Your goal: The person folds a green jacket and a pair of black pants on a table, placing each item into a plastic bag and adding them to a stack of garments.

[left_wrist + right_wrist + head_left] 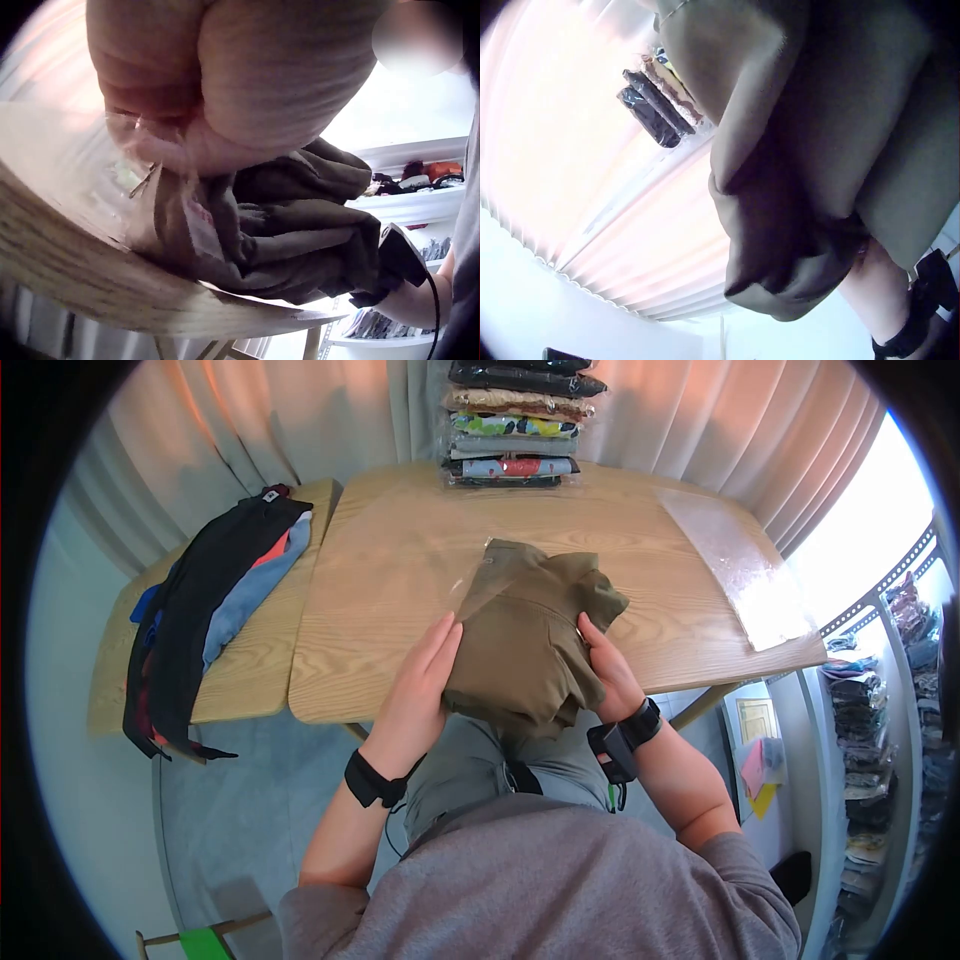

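Observation:
A folded olive-brown garment (510,650) is held between both hands at the table's front edge. Its upper left part lies under clear plastic (497,572), which also shows in the left wrist view below the hand. My left hand (418,685) grips the garment's left side, fingers along the edge. On the opposite side my right hand (612,670) holds the cloth, thumb on top and fingers hidden beneath. Loose folds hang at the garment's lower right, seen large in the right wrist view.
A stack of bagged clothes (515,435) stands at the table's back. Another clear plastic bag (740,575) lies at the right. Black and blue garments (215,585) drape over the left side table (255,685). Shelves (865,760) of packed clothes line the right.

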Tool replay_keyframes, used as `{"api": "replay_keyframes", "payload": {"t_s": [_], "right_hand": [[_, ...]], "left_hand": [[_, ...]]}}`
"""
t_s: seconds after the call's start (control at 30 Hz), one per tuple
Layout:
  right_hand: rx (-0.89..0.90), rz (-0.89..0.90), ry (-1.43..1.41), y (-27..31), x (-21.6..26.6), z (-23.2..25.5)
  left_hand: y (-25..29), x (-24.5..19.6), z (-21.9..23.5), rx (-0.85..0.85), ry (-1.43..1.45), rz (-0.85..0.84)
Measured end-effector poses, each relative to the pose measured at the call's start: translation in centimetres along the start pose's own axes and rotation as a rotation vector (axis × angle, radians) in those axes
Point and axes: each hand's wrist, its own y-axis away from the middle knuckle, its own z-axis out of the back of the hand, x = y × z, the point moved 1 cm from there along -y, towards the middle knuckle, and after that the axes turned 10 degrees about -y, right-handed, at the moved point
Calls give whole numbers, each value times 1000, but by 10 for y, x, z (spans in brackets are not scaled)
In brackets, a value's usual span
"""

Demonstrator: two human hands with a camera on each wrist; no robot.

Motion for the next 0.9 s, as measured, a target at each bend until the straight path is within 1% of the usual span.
{"api": "replay_keyframes", "payload": {"t_s": [0.13, 0.2, 0.23, 0.27, 0.3, 0.33, 0.37, 0.4, 0.47, 0.5, 0.53, 0.57, 0.67, 0.7, 0.77, 0.8, 0.83, 0.87, 0.9], "right_hand": [[12, 37, -25, -4, -8, -6], [18, 52, -22, -6, -13, -8], [-7, 89, -1, -7, -14, -8], [-32, 126, 21, -8, -15, -8], [-33, 125, 21, -6, -15, -12], [-35, 162, 65, 0, -14, -18], [-37, 197, 110, 3, -13, -22], [-40, 192, 111, 5, -11, -21], [-106, 108, 138, 7, -9, -19], [-108, 108, 139, 6, -10, -20], [-170, 114, 226, 6, -11, -21], [-232, 121, 312, 6, -11, -20], [-279, 122, 233, -16, -8, 9], [-276, 120, 234, -19, -9, 10], [-254, 176, 162, -23, -14, 11], [-253, 173, 160, -23, -18, 6], [-201, 205, 162, -20, -22, -3], [-150, 238, 163, -18, -24, -7], [-152, 241, 161, -20, -24, -5]], "left_hand": [[-7, -7, 3, -10, 7, 30], [-9, -9, 4, -49, -18, 58], [-8, -9, 4, -48, -18, 59], [-6, -7, 6, -112, -101, 132], [-5, -5, 8, -175, -184, 207], [-3, -3, 10, -174, -184, 210], [-2, -2, 13, -180, -274, 257], [1, -1, 15, -185, -365, 305], [5, 4, 13, -148, -321, 345], [5, 5, 12, -113, -278, 378], [5, 6, 10, -114, -276, 378], [6, 5, 9, -155, -269, 366], [5, 0, 9, -237, -244, 336], [4, -2, 10, -279, -229, 322], [4, -3, 9, -297, -236, 320], [4, -4, 8, -312, -236, 314], [4, -4, 7, -310, -237, 314], [5, -5, 5, -342, -240, 263], [6, -6, 3, -373, -241, 210]]}}
